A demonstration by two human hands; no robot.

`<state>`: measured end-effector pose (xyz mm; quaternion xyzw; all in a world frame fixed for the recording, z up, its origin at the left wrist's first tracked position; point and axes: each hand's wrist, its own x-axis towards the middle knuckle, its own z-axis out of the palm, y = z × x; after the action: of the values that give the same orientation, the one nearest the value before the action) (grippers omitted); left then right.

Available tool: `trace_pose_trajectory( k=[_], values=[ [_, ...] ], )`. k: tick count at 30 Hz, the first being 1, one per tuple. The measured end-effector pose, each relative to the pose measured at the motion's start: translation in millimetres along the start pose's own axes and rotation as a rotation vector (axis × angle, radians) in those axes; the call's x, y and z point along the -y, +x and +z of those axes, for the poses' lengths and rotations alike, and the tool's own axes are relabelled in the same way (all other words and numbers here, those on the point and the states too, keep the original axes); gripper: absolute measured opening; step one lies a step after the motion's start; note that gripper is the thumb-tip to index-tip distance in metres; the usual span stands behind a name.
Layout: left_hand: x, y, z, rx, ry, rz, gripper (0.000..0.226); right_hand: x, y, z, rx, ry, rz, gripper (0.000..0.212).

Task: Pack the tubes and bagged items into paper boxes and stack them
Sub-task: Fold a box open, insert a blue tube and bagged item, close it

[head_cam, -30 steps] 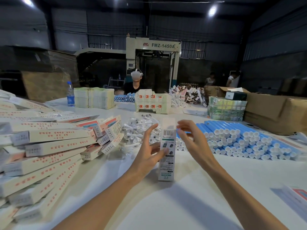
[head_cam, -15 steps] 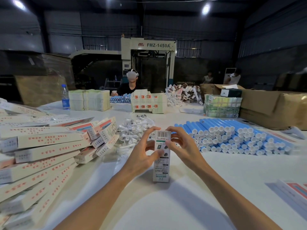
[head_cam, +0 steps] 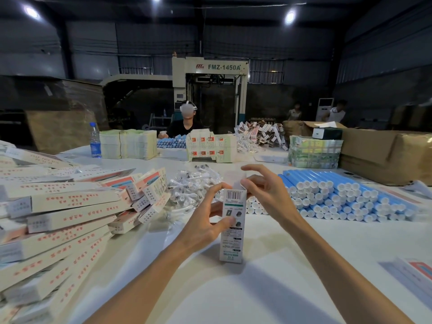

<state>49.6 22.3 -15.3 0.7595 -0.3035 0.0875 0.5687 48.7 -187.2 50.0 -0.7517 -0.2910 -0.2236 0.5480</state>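
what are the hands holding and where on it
The left hand grips the upright paper box round its middle, thumb on the printed front. The right hand has its fingers at the open top flap; whether they pinch it cannot be told.
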Motion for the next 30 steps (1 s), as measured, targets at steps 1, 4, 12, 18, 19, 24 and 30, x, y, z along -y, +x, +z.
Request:
trace_pose_trajectory(
  k=[1, 4, 12, 18, 19, 24, 30],
  values=[
    [0, 0, 0, 0.000, -0.001, -0.001, 0.071, 1, 3, -2, 0.019, -0.039, -0.019, 0.019],
    [1, 1, 0, -0.009, -0.001, -0.007, 0.071, 0, 8, -5, 0.034, -0.224, -0.073, 0.011],
    [-3, 0, 3, -0.049, 0.004, -0.019, 0.076, -1, 1, -4, 0.068, -0.379, -0.149, 0.011],
    [-3, -1, 3, -0.042, 0.002, -0.016, 0.083, 11, 0, 3, 0.036, -0.134, -0.026, 0.012],
    [-3, -2, 3, -0.040, 0.004, -0.013, 0.082, 11, 1, 3, 0.033, -0.100, 0.000, 0.012],
    [0, -2, 4, -0.021, 0.019, 0.021, 0.080, 13, 2, 2, -0.025, 0.022, 0.085, 0.006],
    [1, -1, 3, -0.045, -0.003, 0.049, 0.084, 14, 5, 0, 0.025, 0.041, 0.152, 0.005]
  ],
)
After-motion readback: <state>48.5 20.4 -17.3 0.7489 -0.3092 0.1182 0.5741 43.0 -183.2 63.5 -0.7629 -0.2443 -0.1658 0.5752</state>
